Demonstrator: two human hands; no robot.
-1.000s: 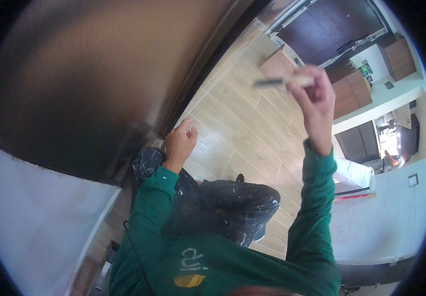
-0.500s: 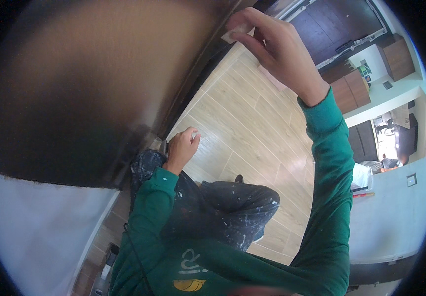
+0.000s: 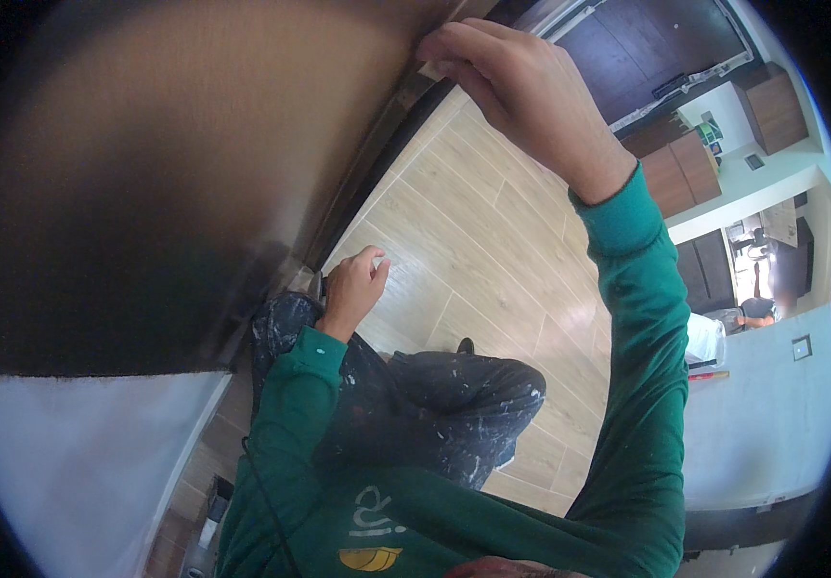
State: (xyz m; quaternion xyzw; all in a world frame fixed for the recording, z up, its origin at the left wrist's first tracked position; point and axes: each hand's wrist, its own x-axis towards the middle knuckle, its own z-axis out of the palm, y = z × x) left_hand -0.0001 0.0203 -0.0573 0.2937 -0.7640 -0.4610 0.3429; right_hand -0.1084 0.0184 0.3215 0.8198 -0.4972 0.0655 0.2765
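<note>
My right hand (image 3: 498,82) is raised to the edge of a dark brown door panel (image 3: 165,106) at upper middle, its fingers closed round a small tool, now almost wholly hidden under them. My left hand (image 3: 356,284) is low beside the panel's lower edge, near my knee, fingers curled; whatever is between its fingertips is too small to make out. My paint-spattered dark trousers (image 3: 435,414) are below both hands.
Wood-look floor tiles (image 3: 488,260) stretch rightward. Wooden cabinets (image 3: 680,171), a dark door (image 3: 637,53) with taped edges and a white bag (image 3: 704,337) are farther right. A person (image 3: 757,310) shows through a far opening. A pale wall (image 3: 69,453) stands at lower left.
My right hand has swung up and left to the panel's edge, carrying the light-handled, dark-bladed tool, which its fingers now hide. My left hand has dropped slightly and stays beside the panel.
</note>
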